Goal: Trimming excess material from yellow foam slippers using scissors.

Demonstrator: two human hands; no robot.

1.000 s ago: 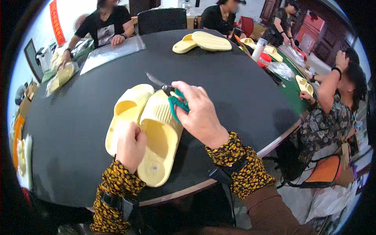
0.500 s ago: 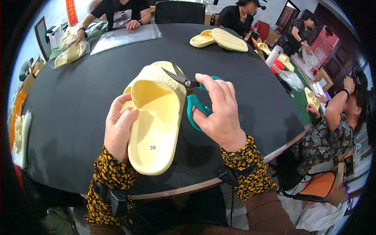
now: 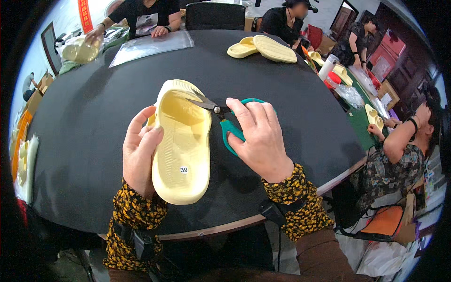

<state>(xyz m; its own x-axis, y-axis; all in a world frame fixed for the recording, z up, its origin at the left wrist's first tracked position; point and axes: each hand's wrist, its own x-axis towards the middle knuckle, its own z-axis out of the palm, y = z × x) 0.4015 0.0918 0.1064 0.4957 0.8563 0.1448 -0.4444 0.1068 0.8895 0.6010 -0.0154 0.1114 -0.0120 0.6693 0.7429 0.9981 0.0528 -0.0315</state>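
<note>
A pale yellow slipper point(image 3: 181, 155) is tilted over the dark table, its heel towards me and its upper at the far end. At its left edge, my left hand point(image 3: 142, 145) grips it between thumb and fingers. My right hand point(image 3: 258, 138) is closed round the teal handles of a pair of scissors point(image 3: 217, 110). The dark blades are parted and reach across the right rim of the slipper's upper. From this angle I cannot tell whether they touch it.
Opposite, a person holds a bagged slipper point(image 3: 81, 50) beside flat clear bags point(image 3: 152, 48). A pair of yellow slippers point(image 3: 263, 49) lies at the table's far side. To the right, a green table point(image 3: 359, 124) carries a white bottle point(image 3: 328, 66) and more slippers; people are around it.
The slipper has tilted to show more of its inside, and the scissors have moved slightly left and down over its upper. Opposite, the person has lifted the bagged slipper.
</note>
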